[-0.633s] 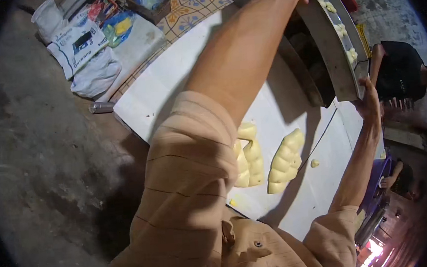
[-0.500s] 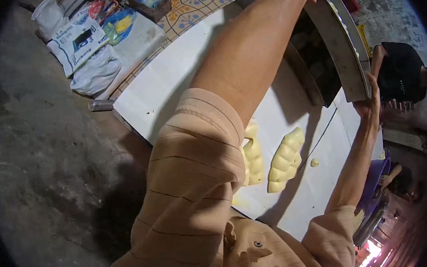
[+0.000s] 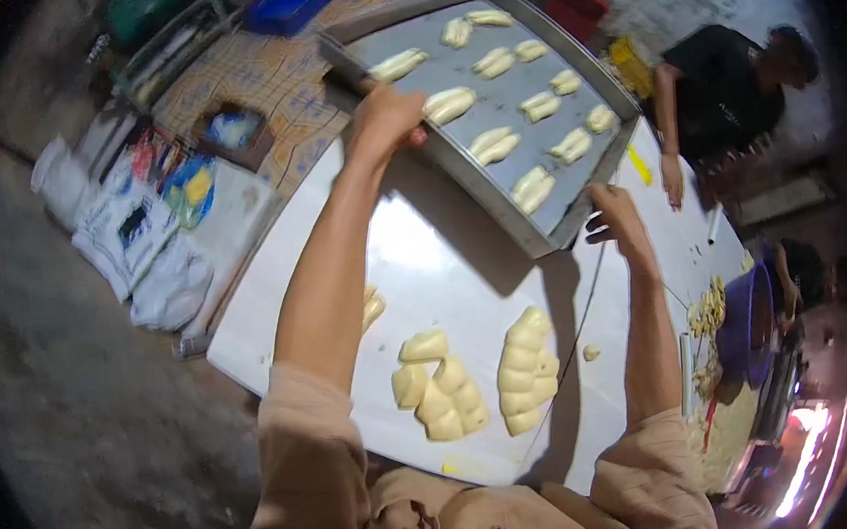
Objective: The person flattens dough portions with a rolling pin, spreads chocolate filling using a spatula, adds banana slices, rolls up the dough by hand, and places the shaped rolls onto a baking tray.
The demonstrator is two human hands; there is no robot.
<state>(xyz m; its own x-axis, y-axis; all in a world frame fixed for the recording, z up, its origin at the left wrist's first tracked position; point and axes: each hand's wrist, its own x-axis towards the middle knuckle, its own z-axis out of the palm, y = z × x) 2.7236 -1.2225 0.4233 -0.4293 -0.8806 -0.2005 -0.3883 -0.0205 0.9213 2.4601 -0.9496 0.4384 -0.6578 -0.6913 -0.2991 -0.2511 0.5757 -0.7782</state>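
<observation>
1. Fingers of the left hand point(image 3: 387, 120) are curled tight over the left wall of a metal tray point(image 3: 486, 196), holding it, as I see it in the head view.
2. At its near right corner, the right hand point(image 3: 617, 214) has its fingers bent close against the metal (whether they truly grip it, I cannot tell).
3. That tray hangs tilted above the white counter point(image 3: 425, 289), throwing a shadow there; dough pieces point(image 3: 534, 190), mostly doubled, lie spaced across its floor.
4. Nearer the person's body, two lumpy dough slabs point(image 3: 527, 376) lie on the counter, side by side but apart, with a small dough scrap point(image 3: 591, 352) right of them.
5. Beyond the right hand, a co-worker in black point(image 3: 728, 91) is near a yellow strip point(image 3: 640, 163); a purple tub point(image 3: 746, 319) is farther right.
</observation>
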